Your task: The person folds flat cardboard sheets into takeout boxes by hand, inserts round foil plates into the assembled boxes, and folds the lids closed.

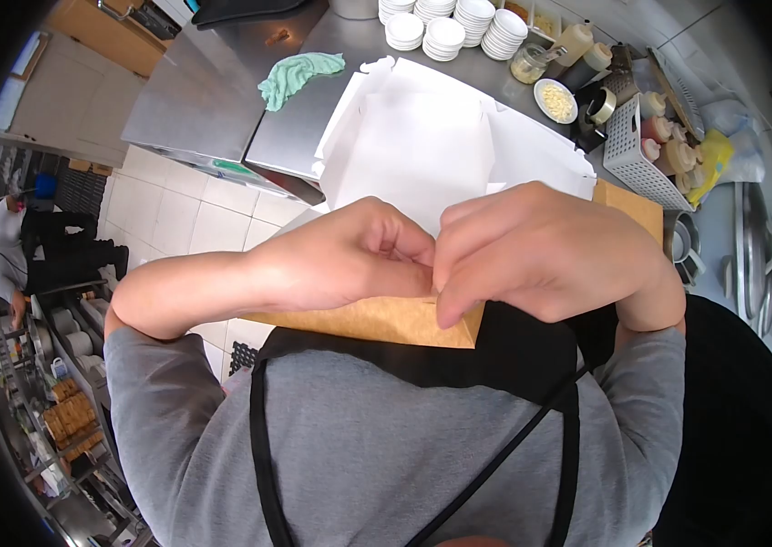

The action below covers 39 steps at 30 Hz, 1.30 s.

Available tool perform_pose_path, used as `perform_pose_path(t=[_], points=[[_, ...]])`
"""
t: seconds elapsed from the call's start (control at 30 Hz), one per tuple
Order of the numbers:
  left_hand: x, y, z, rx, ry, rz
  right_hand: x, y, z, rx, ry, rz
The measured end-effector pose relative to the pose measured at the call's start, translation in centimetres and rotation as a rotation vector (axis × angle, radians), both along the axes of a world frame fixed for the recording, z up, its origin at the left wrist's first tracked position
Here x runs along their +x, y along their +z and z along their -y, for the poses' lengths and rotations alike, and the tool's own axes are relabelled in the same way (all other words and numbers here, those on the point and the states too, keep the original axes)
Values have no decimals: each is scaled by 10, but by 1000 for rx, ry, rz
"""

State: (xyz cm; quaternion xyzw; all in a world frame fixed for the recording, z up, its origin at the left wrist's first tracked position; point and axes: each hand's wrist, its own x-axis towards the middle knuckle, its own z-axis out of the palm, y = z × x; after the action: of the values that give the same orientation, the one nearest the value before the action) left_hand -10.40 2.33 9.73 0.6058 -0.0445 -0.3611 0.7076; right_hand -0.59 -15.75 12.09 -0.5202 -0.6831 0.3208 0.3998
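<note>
An unfolded cardboard box (422,137), white inside and brown outside, lies over the steel counter with its near side against my apron. My left hand (354,255) is closed, its fingers pinching the near edge of the cardboard. Right beside it, my right hand (541,251) grips the same edge near a corner, thumb on the brown outer face. The fingertips of both hands meet, and the fold between them is mostly hidden. Side flaps stand partly raised at the far left and right.
On the steel counter (195,91) are a green cloth (299,77), stacks of small white dishes (445,36), a plate of chopped garlic-like bits (555,100), a glass jar (529,64) and a white basket of bottles (638,150). Another person (17,246) stands at far left.
</note>
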Motion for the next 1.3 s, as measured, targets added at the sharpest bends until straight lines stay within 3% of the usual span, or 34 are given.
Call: perform_pose_path(t=[0.17,0.23,0.3,0.33,0.37,0.43,0.47,0.53,0.57,0.63,0.77,0.8,0.83,0.87,0.93,1.0,1.03,1.13,1.2,1.23,1.27,1.3], points=[[-4,24,-12,36,129,65,13,3,-2,135,-344,-20],[-9,17,-22,120,251,445,19,-3,-14,226,-412,30],[-22,34,-43,289,666,644,33,-12,-26,639,-734,117],[-35,54,-63,418,805,646,43,-14,-22,570,-744,-78],[-43,67,-80,477,951,855,52,-20,-22,581,-741,-72],[-65,97,-101,564,1161,1113,67,-36,-28,397,-844,-335],[-65,98,-100,570,1167,1126,70,-43,-33,306,-823,-391],[-62,96,-82,701,552,1462,76,-59,-44,151,-713,-515],[-53,91,-63,902,343,1430,80,-66,-52,158,-699,-507],[-25,22,-33,889,303,1373,87,-82,-67,5,-582,-816],[4,-101,9,1111,55,1519,107,-122,-89,-24,-684,-952],[8,-127,17,1120,52,1534,115,-138,-92,-16,-688,-948],[13,-146,20,1116,47,1542,121,-155,-95,-7,-838,-775],[17,-162,23,1095,26,1491,126,-170,-96,0,-982,-597],[23,-168,20,1050,-50,1300,134,-199,-93,7,-1029,-596],[31,-160,7,935,303,1241,140,-212,-83,10,-1073,-586],[38,-154,-12,1041,417,1229,137,-209,-75,10,-1083,-585],[62,-146,-75,1325,1074,1056,134,-203,-56,-76,-1085,-741],[87,-177,-140,1126,1361,914,141,-227,-51,-116,-1029,-874],[89,-162,-146,713,1339,572,157,-264,-54,-90,-1056,-609],[90,-147,-150,318,1249,230,148,-249,-53,-66,-982,-616],[97,-162,-164,113,1163,104,135,-224,-52,-40,-909,-660]])
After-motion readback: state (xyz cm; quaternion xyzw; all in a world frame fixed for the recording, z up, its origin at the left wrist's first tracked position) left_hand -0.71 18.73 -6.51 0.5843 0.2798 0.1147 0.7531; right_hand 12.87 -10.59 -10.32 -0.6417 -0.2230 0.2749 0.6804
